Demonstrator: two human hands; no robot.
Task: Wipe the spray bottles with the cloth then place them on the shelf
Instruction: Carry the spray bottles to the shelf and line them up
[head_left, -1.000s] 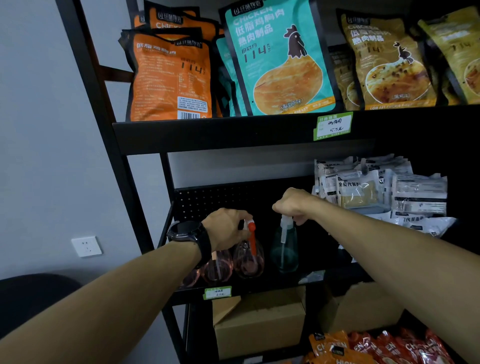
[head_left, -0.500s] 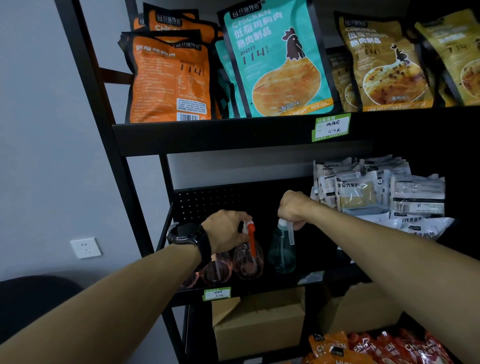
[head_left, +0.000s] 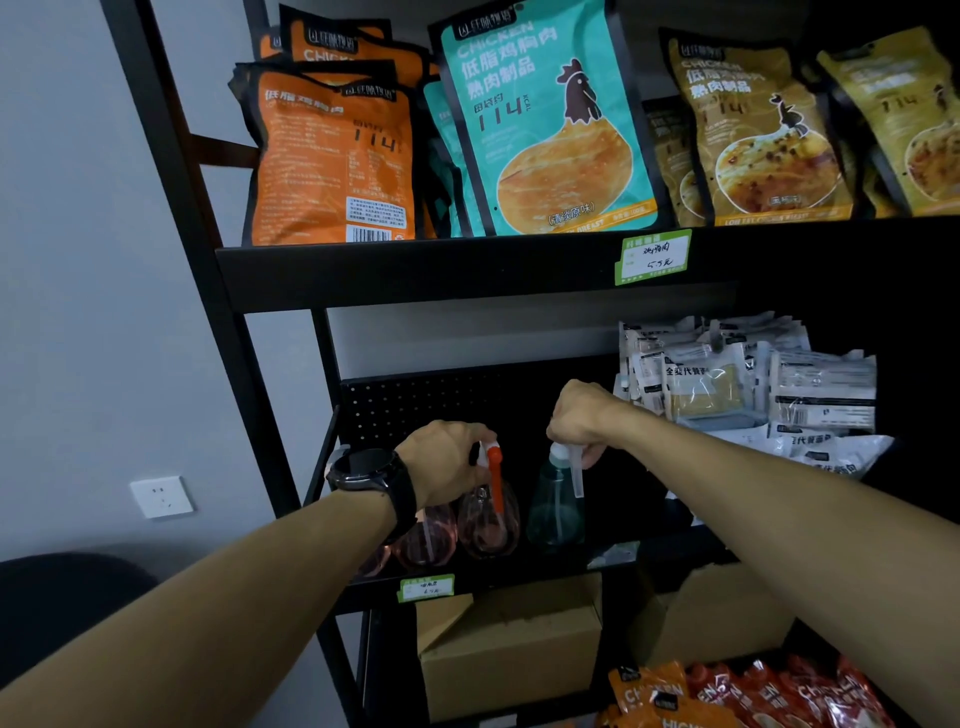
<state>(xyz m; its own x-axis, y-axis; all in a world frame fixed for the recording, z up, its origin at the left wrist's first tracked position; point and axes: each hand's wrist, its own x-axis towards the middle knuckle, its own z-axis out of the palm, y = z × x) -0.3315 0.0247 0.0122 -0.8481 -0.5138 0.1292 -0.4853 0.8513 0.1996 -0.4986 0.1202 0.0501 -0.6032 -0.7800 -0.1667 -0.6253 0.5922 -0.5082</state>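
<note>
On the black shelf (head_left: 519, 569), left hand (head_left: 447, 460) grips the pink bottle (head_left: 488, 519), right hand (head_left: 579, 418) the teal bottle (head_left: 555, 512).

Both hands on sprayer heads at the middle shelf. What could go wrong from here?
1. The left hand grips the pink bottle by its head, tight against a second pink bottle; lifting could tip that one.
2. The green bottle under the right hand stands near the shelf edge; a nudge might drop it.

On the middle shelf (head_left: 519, 574), 4 spray bottles stand in a row at the left end. The left hand (head_left: 447, 462) is atop 1 bottle (head_left: 488, 519); the right hand (head_left: 582, 421) is atop the rightmost bottle (head_left: 553, 512). Packets (head_left: 748, 384) lie right of them; boxes (head_left: 511, 644) sit below.
</note>
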